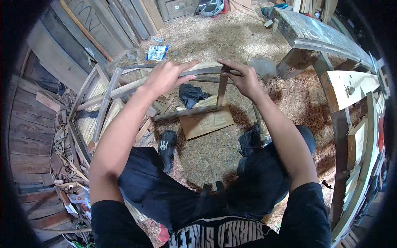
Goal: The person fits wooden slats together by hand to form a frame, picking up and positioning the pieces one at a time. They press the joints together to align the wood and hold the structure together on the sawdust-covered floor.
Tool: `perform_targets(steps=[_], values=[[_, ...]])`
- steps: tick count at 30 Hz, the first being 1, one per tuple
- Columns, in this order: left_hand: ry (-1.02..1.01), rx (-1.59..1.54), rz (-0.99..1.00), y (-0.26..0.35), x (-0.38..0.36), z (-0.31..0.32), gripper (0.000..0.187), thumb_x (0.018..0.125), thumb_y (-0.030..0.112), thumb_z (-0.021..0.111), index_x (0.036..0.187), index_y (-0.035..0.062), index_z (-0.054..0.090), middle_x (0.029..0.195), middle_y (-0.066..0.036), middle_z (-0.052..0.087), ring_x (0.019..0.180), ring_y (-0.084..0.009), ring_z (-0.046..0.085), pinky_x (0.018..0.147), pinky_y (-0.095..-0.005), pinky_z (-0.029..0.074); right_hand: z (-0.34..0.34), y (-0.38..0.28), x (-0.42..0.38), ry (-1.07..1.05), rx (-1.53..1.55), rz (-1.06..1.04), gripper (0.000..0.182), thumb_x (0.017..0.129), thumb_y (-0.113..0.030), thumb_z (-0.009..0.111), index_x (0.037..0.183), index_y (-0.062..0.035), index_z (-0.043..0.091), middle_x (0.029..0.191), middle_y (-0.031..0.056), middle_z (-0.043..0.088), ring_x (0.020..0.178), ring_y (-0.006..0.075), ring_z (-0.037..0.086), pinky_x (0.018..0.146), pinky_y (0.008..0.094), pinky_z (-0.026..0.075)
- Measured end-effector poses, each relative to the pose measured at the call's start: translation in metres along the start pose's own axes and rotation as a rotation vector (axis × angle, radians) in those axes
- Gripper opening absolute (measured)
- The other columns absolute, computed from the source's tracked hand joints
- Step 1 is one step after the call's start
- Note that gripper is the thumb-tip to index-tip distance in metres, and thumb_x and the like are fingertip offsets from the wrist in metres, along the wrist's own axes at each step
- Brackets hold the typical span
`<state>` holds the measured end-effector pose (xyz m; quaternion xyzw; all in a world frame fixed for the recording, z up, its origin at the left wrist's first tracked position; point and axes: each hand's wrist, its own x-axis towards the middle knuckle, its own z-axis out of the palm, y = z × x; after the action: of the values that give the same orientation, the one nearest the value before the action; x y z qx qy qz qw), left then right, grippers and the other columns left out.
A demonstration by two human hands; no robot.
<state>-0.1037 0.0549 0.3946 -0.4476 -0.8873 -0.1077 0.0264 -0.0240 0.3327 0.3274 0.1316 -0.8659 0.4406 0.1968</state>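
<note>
A frame of narrow wooden strips (188, 112) stands in front of my knees. My left hand (165, 77) is closed over its upper rail, with the thumb on the near side. At the right end of that rail, my right hand (245, 79) pinches the corner where an upright strip (222, 91) meets it. The two hands are a short way apart. Below the frame, a flat light-brown board (209, 126) lies on the sawdust. A crumpled black plastic bag (192, 95) shows through the frame's opening.
A heavy wooden workbench (318, 35) stands at the right. Wood scraps (70, 165) pile up at the left beside leaning planks (58, 53). A circular saw (211, 7) rests at the back. A blue-and-white packet (157, 52) lies on the sawdust-covered floor (215, 35).
</note>
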Motion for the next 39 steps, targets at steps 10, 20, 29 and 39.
perform_targets(steps=[10, 20, 29, 39], values=[[0.039, -0.078, -0.045, 0.029, 0.017, 0.018, 0.052, 0.099, 0.043, 0.064, 0.15, 0.0404, 0.052, 0.118, -0.012, 0.072, 0.097, -0.0362, 0.073, 0.077, -0.0476, 0.063, -0.002, -0.001, -0.001, -0.017, -0.009, -0.024, 0.053, 0.086, 0.0, 0.077, 0.135, -0.0185, 0.07, 0.124, 0.0124, 0.074, 0.108, 0.0255, 0.074, 0.094, 0.0372, 0.059], [0.08, -0.115, 0.076, 0.027, 0.032, 0.021, 0.053, 0.098, 0.029, 0.068, 0.148, 0.0393, 0.055, 0.118, -0.012, 0.072, 0.103, -0.0326, 0.072, 0.086, -0.0435, 0.062, 0.001, 0.007, -0.004, -0.019, -0.002, -0.032, 0.064, 0.088, 0.002, 0.076, 0.146, -0.0198, 0.06, 0.13, 0.0142, 0.071, 0.116, 0.0266, 0.071, 0.098, 0.0389, 0.057], [-0.032, -0.056, 0.022, 0.039, 0.038, 0.005, 0.045, 0.099, 0.025, 0.066, 0.144, 0.0317, 0.062, 0.09, -0.015, 0.07, 0.083, -0.0326, 0.069, 0.078, -0.0463, 0.057, 0.003, 0.013, -0.008, -0.024, 0.099, 0.193, 0.069, 0.091, -0.013, 0.079, 0.152, -0.0163, 0.048, 0.127, 0.0231, 0.07, 0.121, 0.0361, 0.067, 0.101, 0.045, 0.054], [0.065, -0.112, 0.098, 0.031, 0.046, 0.016, 0.038, 0.1, 0.024, 0.066, 0.137, 0.028, 0.068, 0.106, -0.011, 0.076, 0.093, -0.0312, 0.072, 0.083, -0.0448, 0.059, 0.004, 0.018, -0.008, -0.008, 0.116, 0.189, 0.065, 0.089, -0.012, 0.079, 0.147, -0.0113, 0.051, 0.126, 0.0233, 0.07, 0.12, 0.0364, 0.068, 0.1, 0.0445, 0.054]])
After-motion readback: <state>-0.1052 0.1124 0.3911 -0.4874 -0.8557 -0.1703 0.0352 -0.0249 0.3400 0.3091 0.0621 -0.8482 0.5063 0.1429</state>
